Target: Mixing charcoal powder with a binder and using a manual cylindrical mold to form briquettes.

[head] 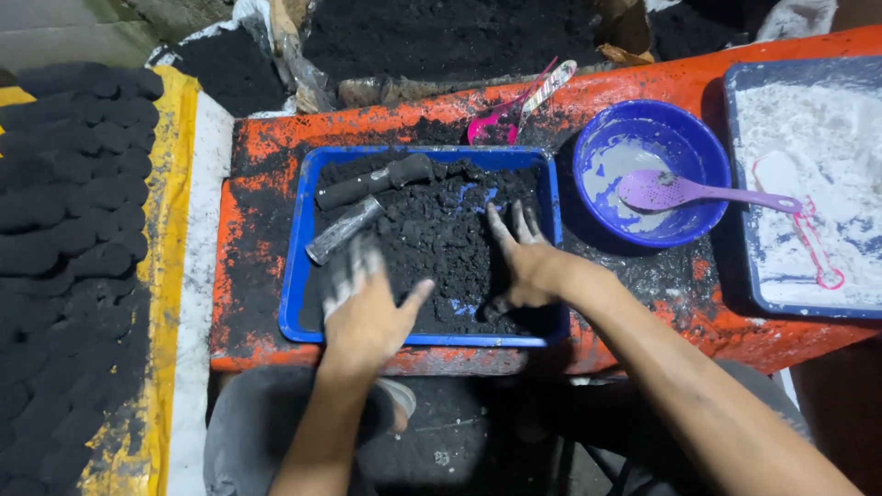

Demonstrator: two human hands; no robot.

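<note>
I look down at 2 bare hands, mine, working in a blue tray (296, 276) at the centre of the frame. The tray sits on a worn orange table (248, 276) and holds a heap of black crumbly powder (441, 239), dark as charcoal dust, lumpy and damp-looking, piled toward the tray's middle and right.

My left hand (363, 308), lower centre, is spread flat with fingers released, blurred, its fingertips coated grey-black, over the powder's left edge and grasping nothing. My right hand (528, 262), just right of centre, presses open fingers into the heap, also grasping nothing.

In the tray's upper left lie 2 dark cylinder tools (367, 188), one above the other, touching the powder.

As I judge it, a hard sweep could push powder over the tray's low rim onto the table, where loose black grit already lies. My left hand is near the cylinders and could knock them.

To the right stands a round blue bowl (707, 156) with a purple spoon (680, 191) in whitish paste. At the far right a second tray (749, 276) holds white powder. A pink scoop (501, 124) lies above the blue tray. At the left edge, rows of round black cakes (73, 184) rest on a yellow sheet (175, 184)
</note>
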